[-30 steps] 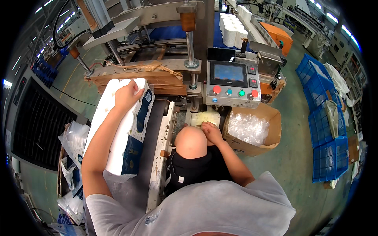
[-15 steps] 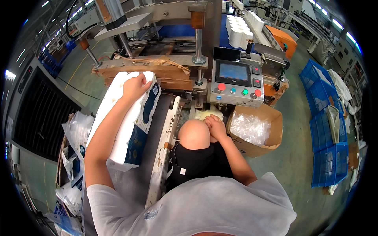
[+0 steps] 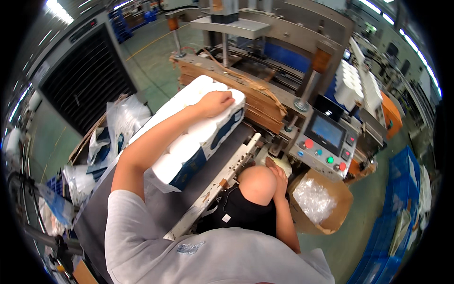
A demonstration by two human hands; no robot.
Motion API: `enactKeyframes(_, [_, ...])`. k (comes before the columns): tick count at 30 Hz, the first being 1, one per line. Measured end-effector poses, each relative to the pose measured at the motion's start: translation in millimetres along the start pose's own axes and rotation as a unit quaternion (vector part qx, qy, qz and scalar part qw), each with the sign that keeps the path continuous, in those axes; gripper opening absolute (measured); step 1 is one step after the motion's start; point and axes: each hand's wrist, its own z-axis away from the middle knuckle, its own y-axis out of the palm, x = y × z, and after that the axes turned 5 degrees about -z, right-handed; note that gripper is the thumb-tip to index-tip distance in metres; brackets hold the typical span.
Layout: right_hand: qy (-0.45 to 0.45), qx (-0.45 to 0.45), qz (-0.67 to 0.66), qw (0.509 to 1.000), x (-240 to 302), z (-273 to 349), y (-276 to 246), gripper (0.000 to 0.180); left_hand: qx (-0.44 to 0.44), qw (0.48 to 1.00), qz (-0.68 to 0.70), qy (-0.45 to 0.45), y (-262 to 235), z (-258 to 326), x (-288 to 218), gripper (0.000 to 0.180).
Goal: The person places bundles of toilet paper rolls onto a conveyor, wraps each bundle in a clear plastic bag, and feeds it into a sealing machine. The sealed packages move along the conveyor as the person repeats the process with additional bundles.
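Here, left hand (image 3: 215, 102) flat on roll pack (image 3: 198, 128), lengthwise toward machine (image 3: 265, 61)

We see glossy plastic film wrapping the toilet-roll pack (image 3: 198, 130) on a matt dark belt (image 3: 156, 208). Beside it stand a rough brown cardboard box (image 3: 338, 208) and brushed metal posts (image 3: 307, 87).

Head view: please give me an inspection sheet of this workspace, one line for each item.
Surface: dark conveyor belt leading to the machine.
Job's things: wrapped pack of white paper rolls lying on the belt.
Clutter: cardboard box with clear plastic bags; loose plastic bags left of the belt.
Hands: left hand flat on top of the pack; right hand on the knee, fingers curled, nothing seen in it.
Cables: nothing seen.
Surroundings: control panel with screen and coloured buttons; blue crates on the right; green floor.
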Motion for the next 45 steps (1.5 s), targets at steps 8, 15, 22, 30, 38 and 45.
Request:
enactKeyframes(8, [-0.024,0.027,0.017,0.999,-35.4,1.0,-5.2,0.041,0.15,0.979,0.14,-0.011,-53.3,42.5,3.4,0.03])
enactKeyframes(15, [-0.027,0.031,-0.003,0.999,-16.7,-4.0,-13.0,0.041,-0.321,0.872,-0.284,-0.237,-132.8,176.7,149.5,0.055])
enactKeyframes(22, [-0.051,0.051,0.02,0.997,-30.9,-13.4,4.4,0.038,-0.245,0.551,-0.028,-0.797,-149.4,420.3,314.5,0.097])
enactKeyframes(30, [-0.033,0.115,0.055,0.991,-29.7,-21.2,4.1,0.041,0.315,0.638,-0.23,-0.664,-180.8,426.4,356.7,0.072])
enactKeyframes(38, [-0.018,0.067,0.035,0.997,-18.9,-3.4,-10.6,0.043,0.307,0.758,-0.517,-0.252,-91.6,375.1,330.8,0.042])
enactKeyframes(45, [-0.039,0.128,0.049,0.99,-27.6,-11.9,-15.7,0.043,0.104,0.703,-0.554,-0.434,-137.4,408.4,355.6,0.019])
